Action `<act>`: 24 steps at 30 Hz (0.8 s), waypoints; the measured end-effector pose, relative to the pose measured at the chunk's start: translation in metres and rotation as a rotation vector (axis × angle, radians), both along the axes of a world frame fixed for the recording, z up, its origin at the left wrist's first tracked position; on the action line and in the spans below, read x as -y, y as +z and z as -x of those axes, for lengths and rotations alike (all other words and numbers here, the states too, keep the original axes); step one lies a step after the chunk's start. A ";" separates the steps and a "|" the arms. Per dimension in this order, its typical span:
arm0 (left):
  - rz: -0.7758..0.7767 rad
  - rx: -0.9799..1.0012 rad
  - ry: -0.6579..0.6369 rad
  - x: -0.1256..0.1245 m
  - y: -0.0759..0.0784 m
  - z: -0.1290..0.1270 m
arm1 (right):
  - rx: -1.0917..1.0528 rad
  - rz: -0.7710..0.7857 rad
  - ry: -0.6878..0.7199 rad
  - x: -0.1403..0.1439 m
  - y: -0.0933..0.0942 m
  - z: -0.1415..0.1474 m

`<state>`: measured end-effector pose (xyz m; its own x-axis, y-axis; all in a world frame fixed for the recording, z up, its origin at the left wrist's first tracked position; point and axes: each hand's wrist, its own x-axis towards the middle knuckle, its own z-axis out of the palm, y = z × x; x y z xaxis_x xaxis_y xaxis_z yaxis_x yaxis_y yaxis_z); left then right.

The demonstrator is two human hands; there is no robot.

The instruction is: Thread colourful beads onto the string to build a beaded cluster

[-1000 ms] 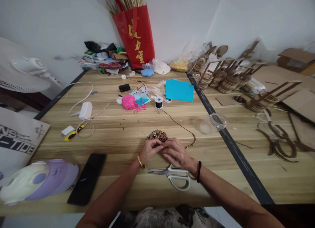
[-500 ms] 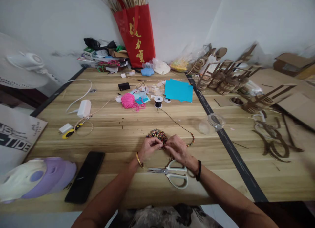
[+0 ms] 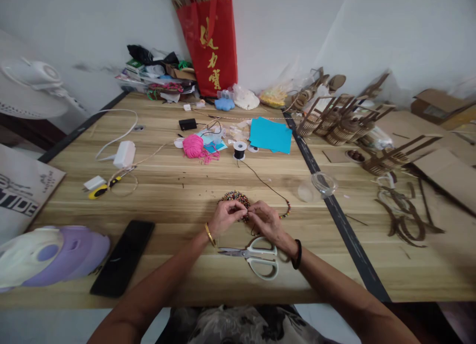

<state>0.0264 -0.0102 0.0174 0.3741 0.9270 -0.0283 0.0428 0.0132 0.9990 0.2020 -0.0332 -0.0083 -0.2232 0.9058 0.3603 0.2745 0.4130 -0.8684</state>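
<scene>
Beads (image 3: pixel 236 197) are heaped toward the counter's (image 3: pixel 203 284) front edge. Left hand (image 3: pixel 225 217) and right hand (image 3: pixel 267 221) are pinched closed; what is held cannot be told. Beads could be spilled if thread (image 3: pixel 264 180) is loosened.

"What can you read from here?"

"Gold characters run down the red bag (image 3: pixel 225 46). The middle one is 力, and the bottom one looks like 寶."

"And the top one?"

"Too flowing for me to be sure."

"What about the white package (image 3: pixel 31 173) on the left?"

"Big capitals, TIDE, with more lettering above that I can't make out. The small print near its corner is too blurred."
</scene>
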 end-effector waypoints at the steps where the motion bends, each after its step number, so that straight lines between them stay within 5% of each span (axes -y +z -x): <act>1: -0.013 -0.007 -0.003 -0.001 0.000 0.000 | -0.004 -0.001 0.011 -0.001 0.001 0.000; 24: -0.024 0.005 0.010 0.000 -0.020 0.004 | -0.009 -0.098 -0.007 -0.002 0.002 0.007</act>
